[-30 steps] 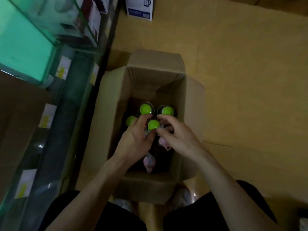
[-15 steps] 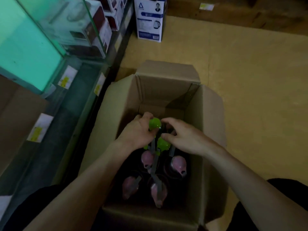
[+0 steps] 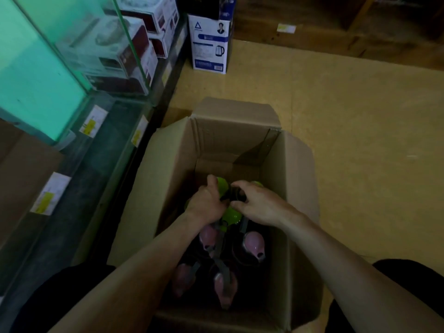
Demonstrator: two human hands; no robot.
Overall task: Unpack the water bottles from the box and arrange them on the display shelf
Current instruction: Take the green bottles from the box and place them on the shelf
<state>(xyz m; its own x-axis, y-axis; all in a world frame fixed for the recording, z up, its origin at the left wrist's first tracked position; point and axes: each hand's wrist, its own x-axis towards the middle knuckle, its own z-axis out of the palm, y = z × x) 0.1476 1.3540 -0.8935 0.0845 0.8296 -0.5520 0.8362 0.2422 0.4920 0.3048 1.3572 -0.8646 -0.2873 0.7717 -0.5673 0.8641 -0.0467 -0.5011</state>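
An open cardboard box [image 3: 298,179] stands on the floor between my knees. Inside stand several dark water bottles, some with green caps [image 3: 231,216] at the far end and some with pink caps [image 3: 254,243] nearer me. Both my hands reach down among the green caps. My left hand [image 3: 207,204] curls around a green-capped bottle [image 3: 223,186]. The fingers of my right hand [image 3: 258,204] pinch at a dark bottle top between the green caps. The bottle bodies lie in deep shadow.
A glass display shelf [image 3: 79,150] with yellow price labels runs along the left, with boxed appliances [image 3: 125,44] on it. A white-and-blue kettle box [image 3: 210,44] stands on the tan floor [image 3: 360,116] behind the carton. A wooden ledge crosses the top right.
The view has tilted up and away from the carton. Both hands have shifted from the nearer green cap toward the far green caps, and the pink-capped bottles have come into view.
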